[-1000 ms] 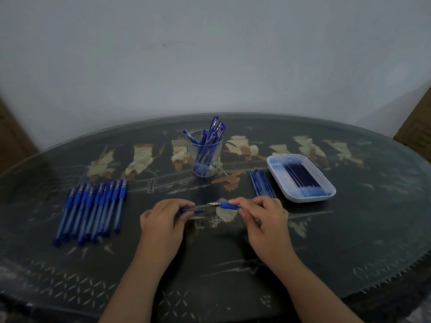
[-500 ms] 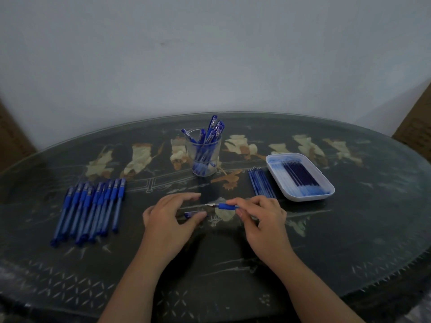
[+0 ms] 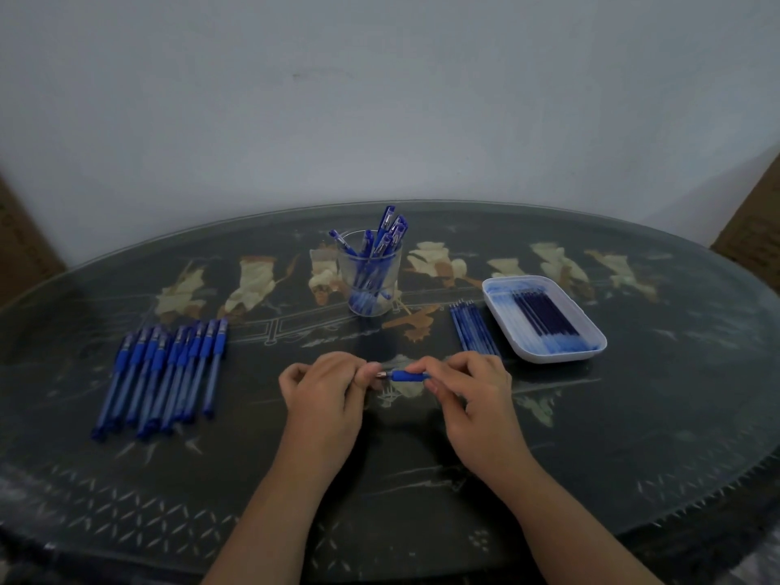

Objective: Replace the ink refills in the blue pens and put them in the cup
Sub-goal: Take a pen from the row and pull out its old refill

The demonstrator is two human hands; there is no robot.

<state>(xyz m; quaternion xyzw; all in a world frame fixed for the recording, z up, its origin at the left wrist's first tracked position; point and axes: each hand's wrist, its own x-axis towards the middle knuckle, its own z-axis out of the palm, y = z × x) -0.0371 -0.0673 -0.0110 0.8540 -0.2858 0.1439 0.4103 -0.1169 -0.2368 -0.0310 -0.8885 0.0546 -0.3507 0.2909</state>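
Note:
My right hand pinches a blue pen by its rubber grip, level just above the table, metal tip pointing left. My left hand is curled with its thumb and fingertips against that tip. The small blue cap it grips is hidden inside its fingers. A clear cup holding several blue pens stands behind the hands. A row of several blue pens lies at the left. Loose refills lie beside a white tray that holds more refills.
The table is a dark oval with a glass top and a pale inlaid pattern, set against a white wall. Brown cardboard shows at both far edges. Bare tabletop lies in front of my hands and at the right.
My left hand, spread over a small blue cap on the table half a second ago, has curled round it and moved right against the pen's tip. My right hand kept its hold.

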